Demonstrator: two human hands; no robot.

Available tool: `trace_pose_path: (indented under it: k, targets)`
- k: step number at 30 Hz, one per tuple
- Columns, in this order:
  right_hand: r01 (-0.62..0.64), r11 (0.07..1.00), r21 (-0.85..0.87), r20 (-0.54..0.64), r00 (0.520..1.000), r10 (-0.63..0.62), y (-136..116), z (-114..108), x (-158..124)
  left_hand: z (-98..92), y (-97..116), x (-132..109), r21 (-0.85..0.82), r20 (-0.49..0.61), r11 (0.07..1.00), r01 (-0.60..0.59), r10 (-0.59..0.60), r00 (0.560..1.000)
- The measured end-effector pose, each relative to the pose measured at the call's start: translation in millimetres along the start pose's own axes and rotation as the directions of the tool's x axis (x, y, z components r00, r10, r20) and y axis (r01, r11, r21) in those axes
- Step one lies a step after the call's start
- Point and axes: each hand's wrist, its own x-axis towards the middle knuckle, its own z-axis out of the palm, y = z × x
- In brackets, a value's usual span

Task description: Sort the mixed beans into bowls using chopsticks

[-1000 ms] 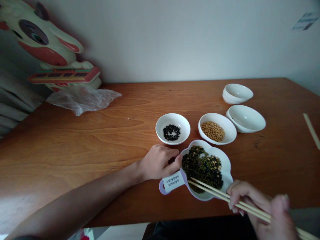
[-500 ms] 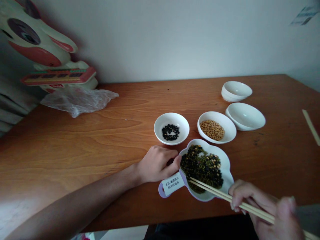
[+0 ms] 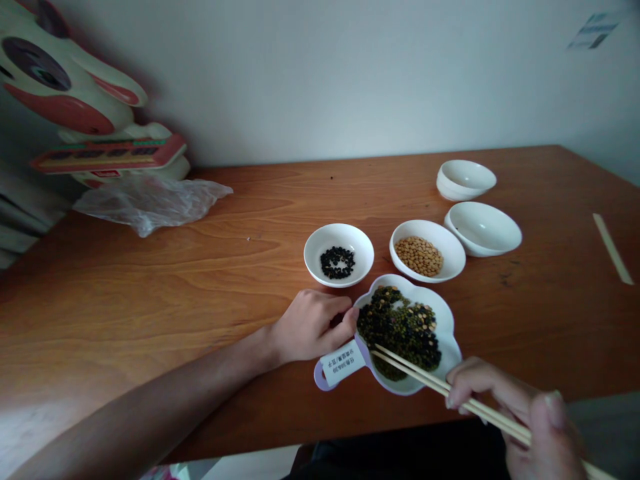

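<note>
A flower-shaped white dish (image 3: pixel 445 333) with a lilac handle and a paper label holds a heap of mixed dark, green and yellow beans (image 3: pixel 400 327). My left hand (image 3: pixel 310 325) rests curled on the table with its thumb and fingers pinching the dish's left rim. My right hand (image 3: pixel 515 417) grips a pair of wooden chopsticks (image 3: pixel 425 377); their tips lie in the near side of the bean heap. Behind the dish stand a white bowl of black beans (image 3: pixel 339 253) and a white bowl of yellow soybeans (image 3: pixel 427 250).
Two empty white bowls (image 3: pixel 483 230) (image 3: pixel 466 179) stand at the back right. A loose wooden stick (image 3: pixel 613 248) lies at the far right. A crumpled clear plastic bag (image 3: pixel 150 200) and a cartoon-figure toy (image 3: pixel 85 100) sit at the back left of the wooden table (image 3: pixel 150 287).
The view has shifted slightly, so everything sits a little left and higher. Both hands and the chopsticks keep the same hold on the dish and beans.
</note>
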Motion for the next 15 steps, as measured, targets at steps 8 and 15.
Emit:
trace_pose_path:
  k: [8, 15]
  targets:
    - [0.09, 0.996, -0.023, -0.097, 0.991, -0.091, -12, 0, 2, 0.4, 1, 0, 0.003, -0.011, 1.0, 0.013, -0.013, 1.0]
    - [0.177, 0.978, -0.109, -0.011, 0.984, -0.179, -11, 4, -3, 0.6, 1, -1, -0.017, 0.005, 1.0, 0.024, -0.023, 1.0]
